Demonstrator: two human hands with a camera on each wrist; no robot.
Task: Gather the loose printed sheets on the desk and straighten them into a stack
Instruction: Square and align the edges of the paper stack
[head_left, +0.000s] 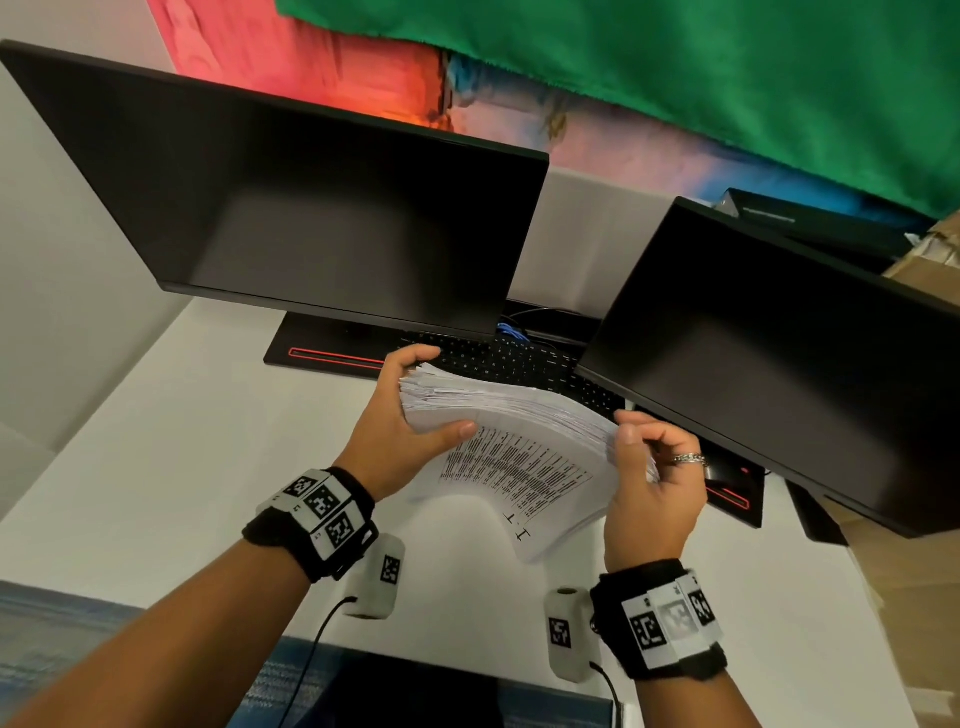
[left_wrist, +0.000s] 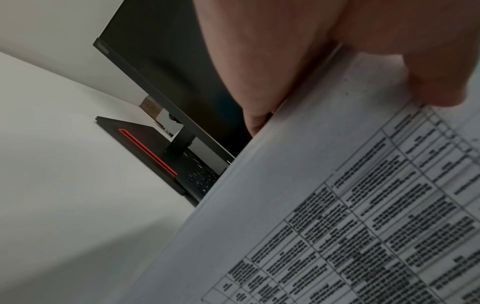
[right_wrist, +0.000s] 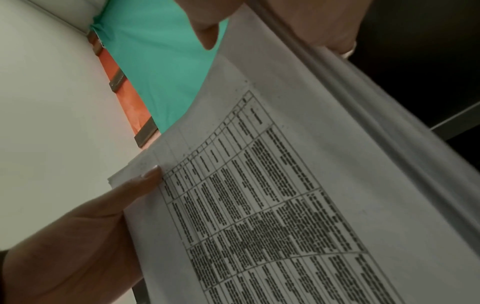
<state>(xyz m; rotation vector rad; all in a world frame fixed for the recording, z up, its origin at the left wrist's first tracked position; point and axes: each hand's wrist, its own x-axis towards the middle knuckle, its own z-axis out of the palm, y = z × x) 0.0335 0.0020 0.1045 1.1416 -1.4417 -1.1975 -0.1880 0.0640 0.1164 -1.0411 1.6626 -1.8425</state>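
Two hands hold one thick stack of sheets (head_left: 511, 457) above the desk (head_left: 171, 447): the left hand (head_left: 400, 436) clamps its left edge, thumb on top, and the right hand (head_left: 652, 486) pinches its right edge. Beyond them stand two dark monitors (head_left: 311, 208) over one keyboard (head_left: 511, 358). The table print is too blurred to read.

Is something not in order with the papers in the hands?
Yes. The stack of sheets, held by the left hand and right hand, is bowed, and its top edges are fanned unevenly, not squared.
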